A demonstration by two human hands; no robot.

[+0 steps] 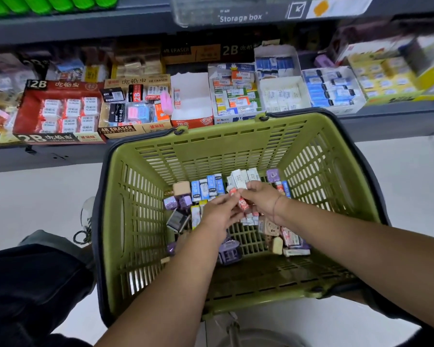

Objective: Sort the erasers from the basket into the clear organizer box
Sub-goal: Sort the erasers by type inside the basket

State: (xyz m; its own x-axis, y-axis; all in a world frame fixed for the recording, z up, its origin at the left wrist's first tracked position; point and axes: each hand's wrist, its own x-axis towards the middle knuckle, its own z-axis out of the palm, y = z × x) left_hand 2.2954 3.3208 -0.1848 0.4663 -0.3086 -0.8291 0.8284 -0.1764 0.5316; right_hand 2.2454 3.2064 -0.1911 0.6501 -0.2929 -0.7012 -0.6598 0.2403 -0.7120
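Both my hands are down in the green basket [140, 221], over the far middle of its floor. My right hand [262, 200] has its fingers curled and pinches a small red-and-white eraser [243, 204] at the fingertips. My left hand [217, 215] reaches in from the near left, and its curled fingertips meet the same eraser's left end; I cannot tell whether they grip it or only touch it.

The rest of the loose erasers lie around and under my hands. A row of blue-and-white erasers [206, 187] stands just to the far left, and long white ones [241, 176] lie just beyond my right fingers. Purple-wrapped ones [171, 203] and a black box [177, 219] are to the left. My left forearm hides part of the heap.

The clear storage box [198, 13] sits on the upper shelf, well beyond the basket. Open cartons of erasers [60, 108] line the lower shelf between them.
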